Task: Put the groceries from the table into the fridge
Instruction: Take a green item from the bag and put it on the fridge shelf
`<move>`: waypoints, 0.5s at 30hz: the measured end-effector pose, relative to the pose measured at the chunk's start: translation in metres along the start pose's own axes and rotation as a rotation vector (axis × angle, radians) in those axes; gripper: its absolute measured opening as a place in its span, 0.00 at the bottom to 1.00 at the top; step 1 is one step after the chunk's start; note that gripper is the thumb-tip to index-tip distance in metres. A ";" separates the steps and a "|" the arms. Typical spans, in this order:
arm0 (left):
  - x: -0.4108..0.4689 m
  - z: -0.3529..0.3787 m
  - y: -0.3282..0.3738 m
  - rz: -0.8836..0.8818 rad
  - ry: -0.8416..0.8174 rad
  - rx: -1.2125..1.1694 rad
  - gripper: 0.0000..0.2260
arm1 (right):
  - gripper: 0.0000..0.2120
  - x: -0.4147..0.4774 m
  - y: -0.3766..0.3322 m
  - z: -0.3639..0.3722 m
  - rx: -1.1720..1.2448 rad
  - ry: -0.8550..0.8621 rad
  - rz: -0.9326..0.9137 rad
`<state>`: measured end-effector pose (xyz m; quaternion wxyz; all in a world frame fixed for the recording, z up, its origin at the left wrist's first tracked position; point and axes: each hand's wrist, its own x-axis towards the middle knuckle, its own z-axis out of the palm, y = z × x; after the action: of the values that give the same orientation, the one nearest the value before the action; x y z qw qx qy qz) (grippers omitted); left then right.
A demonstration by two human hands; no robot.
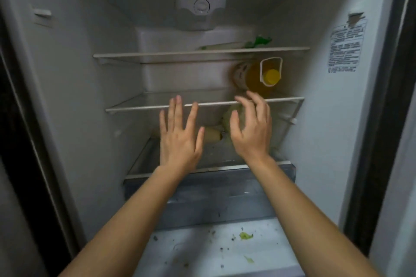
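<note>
Greens (258, 41) on top shelf (157, 54), oil bottle (253, 77) lying on middle shelf (144, 107)

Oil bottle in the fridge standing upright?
No, the oil bottle lies on its side on the middle shelf, its yellow cap facing out toward the camera.

Pale green item (233, 114), lower shelf: mostly covered by the right hand (252, 132); only a rounded edge shows, kind unclear.
Yellowish item (213, 136) beside it: partly behind the thumb of the left hand (180, 141); blurred, cannot be identified.
Leafy greens (258, 41), top shelf: lower part hidden by the shelf rim; soft focus.
Bottle label (239, 74): blurred, unreadable.
Wall sticker (345, 49): print too small to read.
Dial (202, 5): markings unreadable.
Forearms (126, 220): cut off by the bottom edge.
</note>
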<state>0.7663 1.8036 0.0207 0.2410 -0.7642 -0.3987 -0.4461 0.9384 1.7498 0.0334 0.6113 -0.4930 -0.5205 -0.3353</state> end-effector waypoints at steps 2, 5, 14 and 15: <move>-0.035 0.009 -0.001 -0.011 -0.018 -0.053 0.26 | 0.16 -0.047 0.011 -0.004 -0.043 -0.104 0.019; -0.077 0.019 -0.010 -0.134 -0.251 0.006 0.26 | 0.20 -0.102 0.026 -0.007 -0.150 -0.383 0.100; -0.131 0.015 -0.031 -0.206 -0.439 0.101 0.28 | 0.30 -0.145 0.031 -0.029 -0.384 -0.732 0.061; -0.135 0.011 -0.028 -0.197 -0.416 0.114 0.27 | 0.29 -0.148 0.027 -0.034 -0.386 -0.703 0.045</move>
<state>0.7097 1.7740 -0.1025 0.1516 -0.7822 -0.5369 -0.2773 0.9394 1.7096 -0.1151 0.2995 -0.6947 -0.6143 -0.2243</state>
